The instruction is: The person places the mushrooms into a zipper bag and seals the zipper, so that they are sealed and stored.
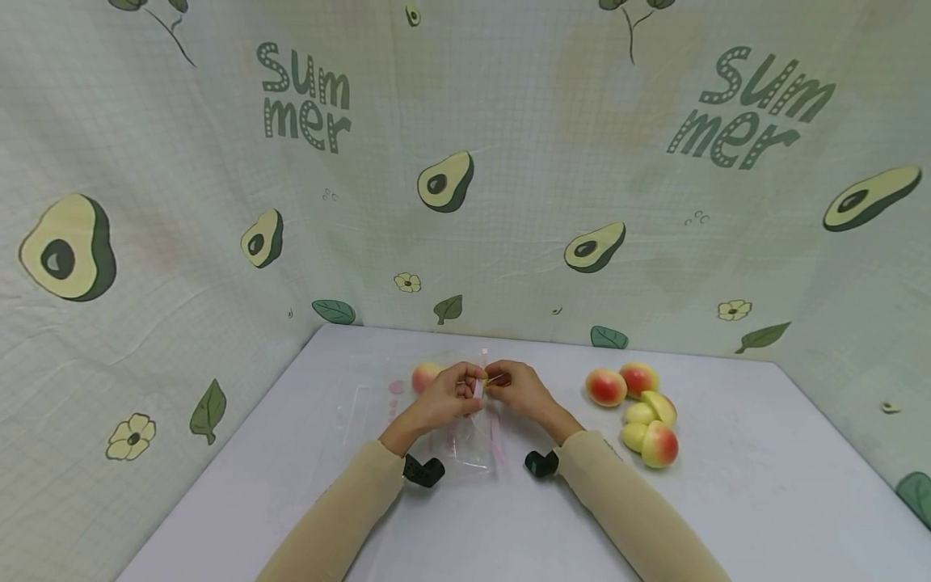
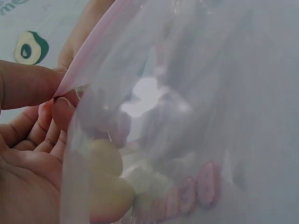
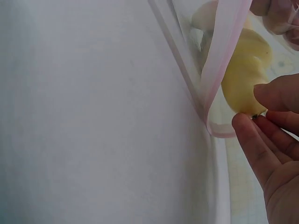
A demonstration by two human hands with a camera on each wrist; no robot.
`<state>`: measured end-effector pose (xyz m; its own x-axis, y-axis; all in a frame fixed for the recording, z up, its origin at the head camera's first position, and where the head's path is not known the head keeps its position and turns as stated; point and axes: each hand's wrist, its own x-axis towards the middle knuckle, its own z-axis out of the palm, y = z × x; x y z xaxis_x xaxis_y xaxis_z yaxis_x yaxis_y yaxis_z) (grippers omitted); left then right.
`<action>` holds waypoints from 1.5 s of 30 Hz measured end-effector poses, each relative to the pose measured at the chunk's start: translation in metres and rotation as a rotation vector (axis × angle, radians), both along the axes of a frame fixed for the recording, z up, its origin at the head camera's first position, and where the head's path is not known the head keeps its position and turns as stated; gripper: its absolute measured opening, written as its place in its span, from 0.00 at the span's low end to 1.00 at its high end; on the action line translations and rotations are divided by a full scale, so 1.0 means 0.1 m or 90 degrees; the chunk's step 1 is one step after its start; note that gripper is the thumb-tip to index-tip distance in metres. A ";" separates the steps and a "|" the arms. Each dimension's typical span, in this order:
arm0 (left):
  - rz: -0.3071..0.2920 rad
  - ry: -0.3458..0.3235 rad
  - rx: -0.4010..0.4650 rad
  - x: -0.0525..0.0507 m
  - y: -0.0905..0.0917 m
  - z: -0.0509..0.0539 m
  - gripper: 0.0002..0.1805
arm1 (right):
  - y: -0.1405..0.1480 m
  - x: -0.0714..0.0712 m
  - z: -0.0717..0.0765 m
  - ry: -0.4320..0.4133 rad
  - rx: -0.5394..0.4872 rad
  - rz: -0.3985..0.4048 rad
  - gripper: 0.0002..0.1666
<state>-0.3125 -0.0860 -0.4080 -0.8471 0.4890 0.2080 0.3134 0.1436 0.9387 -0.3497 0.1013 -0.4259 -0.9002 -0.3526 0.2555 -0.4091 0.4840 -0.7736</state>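
Note:
My left hand [image 1: 445, 396] pinches the pink-edged mouth of a clear plastic bag [image 1: 465, 457] between thumb and finger. In the left wrist view the bag [image 2: 187, 116] stretches away to the right of that hand [image 2: 28, 163]. My right hand [image 1: 520, 388] holds a yellow fruit [image 3: 245, 74] with rounded lobes by its dark-tipped end, thumb and fingertips pinching it. This fruit is at the bag's mouth, beside the pink edge [image 3: 224, 56]; through the film it appears as a yellow shape [image 2: 107, 182]. Behind the left hand, a red-and-yellow fruit [image 1: 425, 376] shows through the bag.
To the right of my hands, several fruits lie grouped on the white table [image 1: 764, 453]: red-and-yellow ones [image 1: 606, 388] and yellow ones [image 1: 640, 414]. A cloth [image 1: 509, 267] printed with avocados hangs behind and along the sides.

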 end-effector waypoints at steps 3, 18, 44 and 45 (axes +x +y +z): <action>0.001 -0.001 -0.002 0.00 0.01 0.01 0.24 | 0.01 0.00 0.00 -0.004 0.003 0.001 0.17; 0.016 -0.007 0.001 0.00 0.02 0.01 0.23 | 0.03 0.03 0.05 -0.030 0.021 -0.013 0.17; 0.010 -0.028 -0.012 0.22 0.01 0.26 0.23 | 0.44 0.27 0.35 0.026 0.087 -0.028 0.18; 0.010 -0.028 -0.012 0.22 0.00 0.27 0.23 | 0.46 0.29 0.37 0.027 0.092 -0.029 0.18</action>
<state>-0.2901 -0.0856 -0.3812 -0.8633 0.4783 0.1612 0.2690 0.1658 0.9487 -0.3209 0.1478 -0.3889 -0.9056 -0.3473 0.2435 -0.4151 0.6075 -0.6773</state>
